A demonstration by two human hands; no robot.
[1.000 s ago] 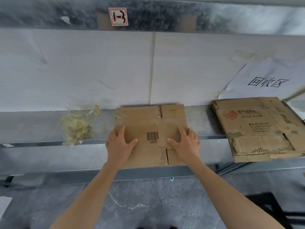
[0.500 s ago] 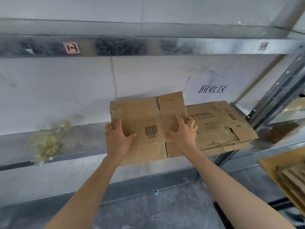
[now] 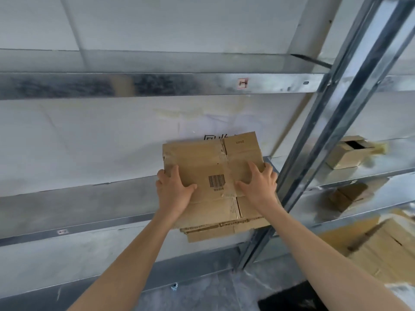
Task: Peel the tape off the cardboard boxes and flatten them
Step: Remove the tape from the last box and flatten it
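brown flattened box (image 3: 202,160) with black barcode (image 3: 216,181), silver-grey metal shelf (image 3: 78,205), white wall (image 3: 67,140)

Bright, even light, soft faint shadows. Glare streaks the upper shelf beam (image 3: 157,86). The boxes (image 3: 347,154) at my right are smeared, probably motion blur; the upright post (image 3: 330,122) bows toward the edge.

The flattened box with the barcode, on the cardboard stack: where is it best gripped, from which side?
Likely its left and right edges, one grip from each side. The flattened box lies flat on the cardboard stack, wide and thin, with both side edges free. The left hand and right hand rest flat on it near those edges.
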